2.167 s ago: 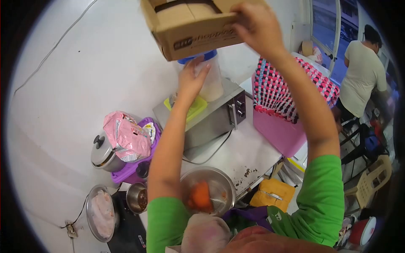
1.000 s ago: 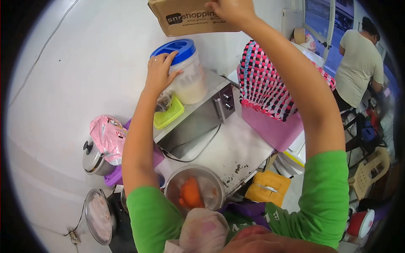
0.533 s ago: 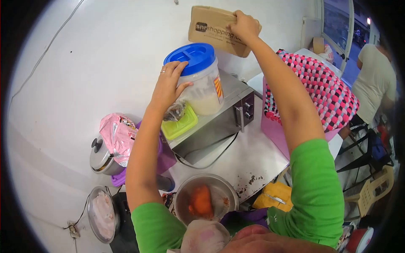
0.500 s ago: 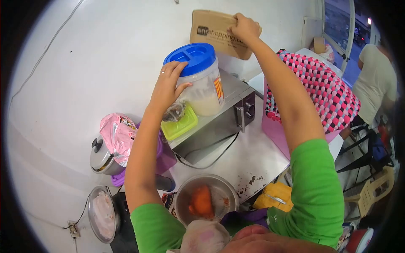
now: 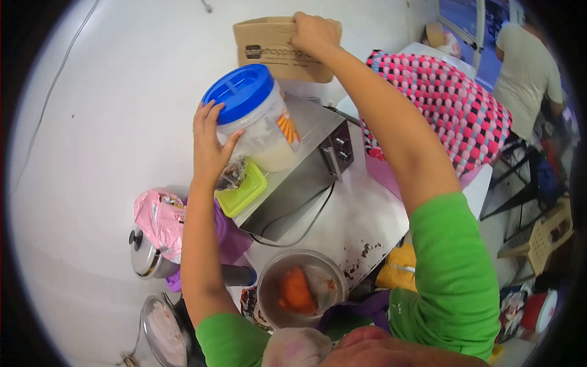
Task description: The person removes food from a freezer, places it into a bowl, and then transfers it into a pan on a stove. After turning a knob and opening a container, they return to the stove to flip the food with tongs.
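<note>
My right grip (image 5: 315, 35) clasps the far brown cardboard box (image 5: 266, 38), my spread left grip (image 5: 209, 150) seemingly steadying the blue-lidded translucent plastic tub (image 5: 260, 125), needing balance next.

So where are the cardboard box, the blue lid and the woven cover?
Cardboard box (image 5: 278, 66): head view, on its printed face.
Blue lid (image 5: 241, 93): head view, on its top.
Woven cover (image 5: 439, 109): head view, on its upper surface.
</note>
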A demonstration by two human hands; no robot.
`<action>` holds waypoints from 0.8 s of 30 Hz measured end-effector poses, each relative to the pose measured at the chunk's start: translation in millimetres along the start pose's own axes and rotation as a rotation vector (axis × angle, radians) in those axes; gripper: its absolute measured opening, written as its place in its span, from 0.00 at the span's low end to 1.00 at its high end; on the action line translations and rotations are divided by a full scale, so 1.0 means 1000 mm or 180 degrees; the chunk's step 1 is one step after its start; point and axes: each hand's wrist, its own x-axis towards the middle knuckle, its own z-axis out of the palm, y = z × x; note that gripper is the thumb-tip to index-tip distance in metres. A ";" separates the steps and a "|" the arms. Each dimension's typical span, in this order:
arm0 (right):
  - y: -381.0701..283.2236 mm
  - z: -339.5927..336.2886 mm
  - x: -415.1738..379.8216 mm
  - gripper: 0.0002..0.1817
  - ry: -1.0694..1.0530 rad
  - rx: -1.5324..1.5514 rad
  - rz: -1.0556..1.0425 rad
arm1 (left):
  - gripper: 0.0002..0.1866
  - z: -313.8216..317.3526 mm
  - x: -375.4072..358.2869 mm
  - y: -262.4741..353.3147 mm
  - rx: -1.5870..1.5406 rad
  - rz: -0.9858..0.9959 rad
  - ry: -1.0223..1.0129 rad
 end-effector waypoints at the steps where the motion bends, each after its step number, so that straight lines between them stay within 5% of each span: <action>1: 0.000 -0.003 0.003 0.21 0.0085 0.0055 0.0046 | 0.36 0.001 -0.001 -0.002 0.0128 0.0084 -0.0029; 4: -0.007 -0.026 0.005 0.11 0.0755 0.0404 -0.0206 | 0.43 0.014 -0.007 0.002 -0.0456 -0.0470 0.0462; 5: -0.014 -0.036 0.004 0.06 0.1040 0.0578 -0.0361 | 0.53 0.024 -0.014 -0.005 -0.0569 -0.0879 0.0458; 7: -0.034 -0.069 0.000 0.07 0.1244 0.0543 -0.0758 | 0.58 0.045 -0.024 -0.002 -0.1651 -0.1694 0.0603; 9: -0.067 -0.094 -0.004 0.07 0.1439 0.0653 -0.1180 | 0.60 0.060 -0.026 0.006 -0.1039 -0.1741 0.0752; 13: -0.131 -0.109 -0.022 0.08 0.1753 0.1341 -0.2170 | 0.57 0.065 -0.018 0.039 -0.0818 -0.1848 0.1015; 16: -0.184 -0.109 -0.045 0.13 0.1338 0.1271 -0.2197 | 0.54 0.085 -0.017 0.040 -0.0816 -0.1727 0.1130; 17: -0.198 -0.097 -0.049 0.13 0.0356 0.1725 -0.2220 | 0.53 0.093 -0.018 0.035 -0.0854 -0.1612 0.1192; 18: -0.213 -0.079 -0.054 0.15 0.0339 0.1727 -0.2281 | 0.52 0.096 -0.020 0.034 -0.0886 -0.1491 0.1256; 22: -0.245 -0.035 -0.081 0.17 -0.0038 0.1531 -0.2596 | 0.28 0.077 -0.028 0.046 -0.2215 -0.1601 0.0891; 24: -0.252 -0.018 -0.093 0.16 -0.0153 0.1466 -0.2757 | 0.22 0.045 -0.038 0.068 -0.1794 -0.1111 0.1034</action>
